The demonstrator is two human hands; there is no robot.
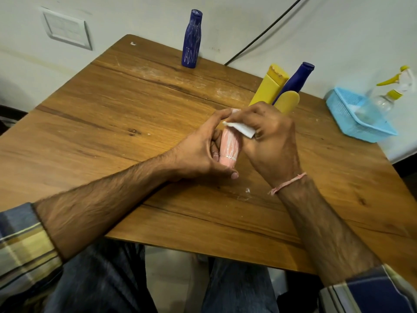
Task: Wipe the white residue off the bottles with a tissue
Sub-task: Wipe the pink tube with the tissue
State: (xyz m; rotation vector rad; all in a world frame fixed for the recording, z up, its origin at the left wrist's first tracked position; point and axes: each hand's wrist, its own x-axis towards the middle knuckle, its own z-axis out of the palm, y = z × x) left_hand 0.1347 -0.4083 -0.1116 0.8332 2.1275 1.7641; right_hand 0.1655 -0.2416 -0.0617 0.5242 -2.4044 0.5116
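Note:
A small pink bottle (228,148) streaked with white residue lies between both hands over the middle of the wooden table (112,123). My left hand (200,150) grips it from the left, fingers curled round its body. My right hand (268,141) pinches a folded white tissue (240,127) against the bottle's far end. A dark blue bottle (191,39) covered in white streaks stands at the table's far edge. Behind my right hand stand two yellow bottles (269,86) (290,102) and another dark blue bottle (295,80), partly hidden.
A light blue plastic basket (352,116) sits at the table's right edge with a clear spray bottle (392,91) lying over it. White smears mark the tabletop (225,92). A black cable (259,37) runs down the wall. A switch plate (65,29) is on the left wall.

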